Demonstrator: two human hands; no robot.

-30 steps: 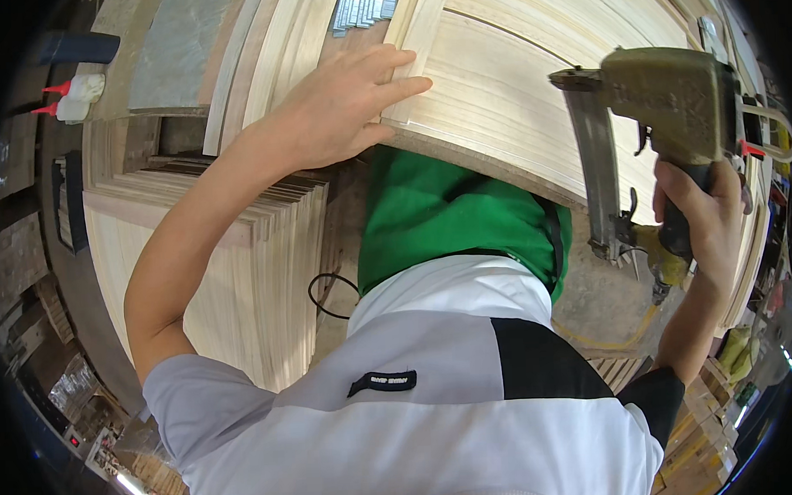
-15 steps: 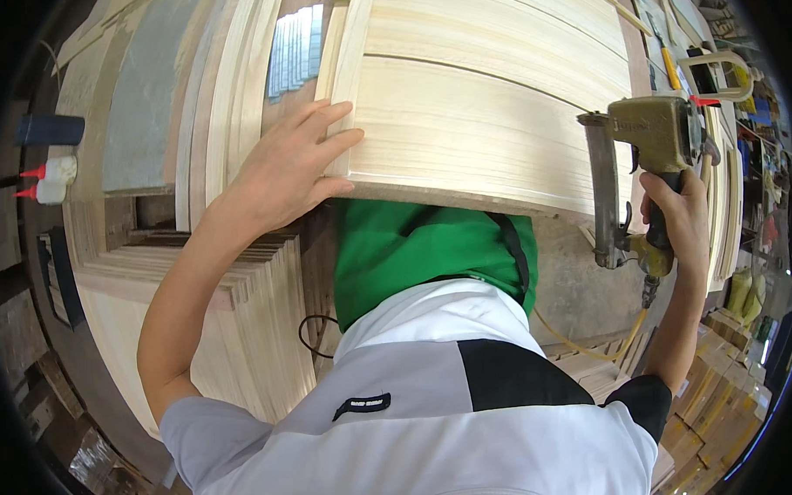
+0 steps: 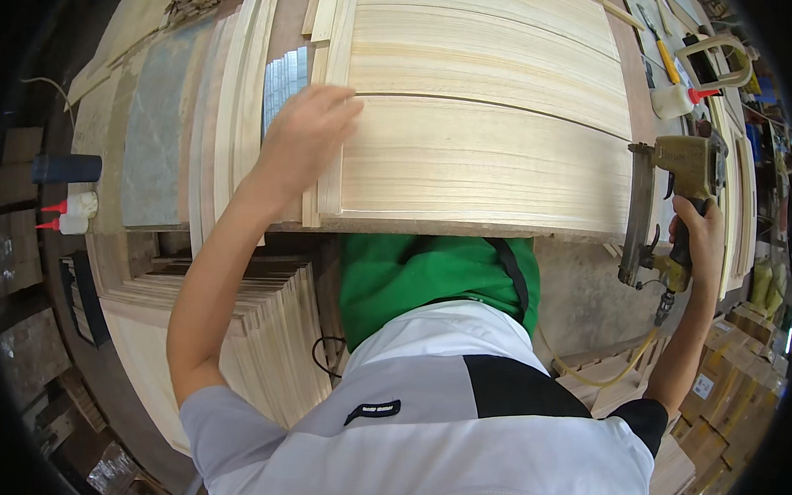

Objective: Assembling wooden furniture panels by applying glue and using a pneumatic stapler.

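Observation:
Pale wooden boards [image 3: 488, 148] lie side by side on the bench in front of me, with a narrow wooden strip [image 3: 331, 193] along their left end. Over that strip is my left hand [image 3: 309, 133], its fingers curled together and slightly blurred; whatever they may pinch is hidden. My right hand [image 3: 699, 228] grips the dark handle of an air nail gun [image 3: 685, 163], held upright beyond the boards' right end. A yellow air hose [image 3: 623, 375] runs from its base. Just left of my left hand lie bluish-silver nail strips [image 3: 284, 81], partly covered by it.
Below the bench at left stands a stack of thin wooden panels [image 3: 277, 330]. Red-tipped glue bottles [image 3: 79, 206] sit far left, another glue bottle [image 3: 673, 101] at right beside a clamp-like frame [image 3: 717, 60]. Cardboard boxes [image 3: 723, 384] are piled at lower right.
My left hand has moved farther along the strip, its spread fingers now curled together. The nail gun has shifted right, away from the boards, uncovering the right-hand glue bottle. The whole view has shifted slightly.

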